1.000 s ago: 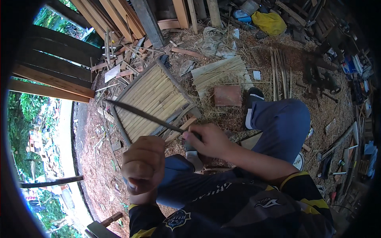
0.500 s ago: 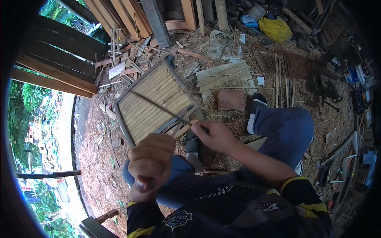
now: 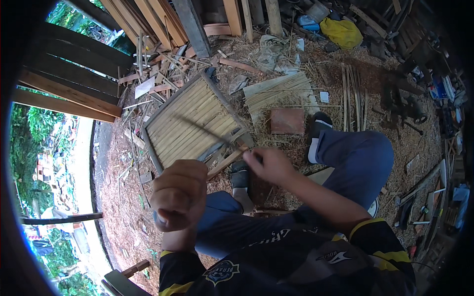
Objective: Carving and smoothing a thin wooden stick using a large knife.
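The long dark blade (image 3: 205, 129) lies just left of the middle of the frame, slanting from its tip at the upper left down to your right hand (image 3: 270, 166), and it is a little blurred along its length. Your right hand sits at the lower-right end of it, fingers curled and thumb pressed along the near end, so the blade reaches out from that grip toward the upper left. Your left hand (image 3: 178, 192) is balled into a fist below and to the left of the blade, apart from it; you cannot tell from this view whether anything is tucked inside those fingers. Between your two hands, a pale wooden strip (image 3: 226, 164) slants beneath the blade. Behind the blade, left of centre, you have a framed panel of bamboo slats (image 3: 170, 143), its dark frame tilted in the picture. Just right of the panel, near the centre, lies a reddish-brown block (image 3: 287, 121), with a mat of pale thin strips (image 3: 279, 93) above it. Your dark shoes (image 3: 240, 176) stand either side of the block's lower edge, one below left, one to the right. Farther right rests a row of long thin sticks (image 3: 351, 98); a yellow bag (image 3: 341, 33) lies at the upper right, and wooden boards (image 3: 148, 24) lean at the upper left.
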A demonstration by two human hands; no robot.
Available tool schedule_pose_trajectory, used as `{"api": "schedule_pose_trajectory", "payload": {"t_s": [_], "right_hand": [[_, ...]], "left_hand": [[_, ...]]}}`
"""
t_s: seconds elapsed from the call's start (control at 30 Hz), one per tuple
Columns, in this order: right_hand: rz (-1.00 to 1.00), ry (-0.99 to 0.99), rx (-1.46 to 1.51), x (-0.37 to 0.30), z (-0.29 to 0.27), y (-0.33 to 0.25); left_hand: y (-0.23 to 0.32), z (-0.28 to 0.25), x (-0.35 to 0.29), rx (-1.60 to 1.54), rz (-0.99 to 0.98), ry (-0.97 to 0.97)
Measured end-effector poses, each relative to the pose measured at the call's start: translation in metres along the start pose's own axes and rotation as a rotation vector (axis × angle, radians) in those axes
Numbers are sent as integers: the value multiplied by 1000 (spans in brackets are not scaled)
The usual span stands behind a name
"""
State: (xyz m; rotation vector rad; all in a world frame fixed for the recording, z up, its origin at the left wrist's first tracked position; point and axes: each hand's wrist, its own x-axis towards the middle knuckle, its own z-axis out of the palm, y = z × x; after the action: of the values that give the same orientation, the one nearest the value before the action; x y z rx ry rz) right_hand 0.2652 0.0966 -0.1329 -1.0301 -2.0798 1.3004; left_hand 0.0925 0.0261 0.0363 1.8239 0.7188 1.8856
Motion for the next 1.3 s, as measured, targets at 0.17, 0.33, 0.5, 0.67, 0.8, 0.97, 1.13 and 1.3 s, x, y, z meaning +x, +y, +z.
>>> {"api": "schedule_pose_trajectory", "payload": {"t_s": [0.17,0.33,0.5,0.67,0.8,0.97,1.13,1.3], "right_hand": [[159,-73,-98,10,-16,1],[89,-7,-16,-7,-15,9],[245,-63,-153,5,-9,44],[9,93,-127,-15,-2,42],[317,-32,-106,0,-10,62],[95,73,-97,-18,2,61],[379,-16,-162,-6,-7,87],[407,55,41,-6,5,84]], "left_hand": [[-7,-6,-10,6,59,85],[-8,-10,-14,-85,38,56],[-10,-9,-13,-49,72,51],[-8,-17,-12,-102,51,0],[-5,-13,-15,-99,36,86],[-6,-8,-11,-96,56,65],[-5,-5,-15,-115,49,65],[-9,-21,-10,-232,5,95]]}}
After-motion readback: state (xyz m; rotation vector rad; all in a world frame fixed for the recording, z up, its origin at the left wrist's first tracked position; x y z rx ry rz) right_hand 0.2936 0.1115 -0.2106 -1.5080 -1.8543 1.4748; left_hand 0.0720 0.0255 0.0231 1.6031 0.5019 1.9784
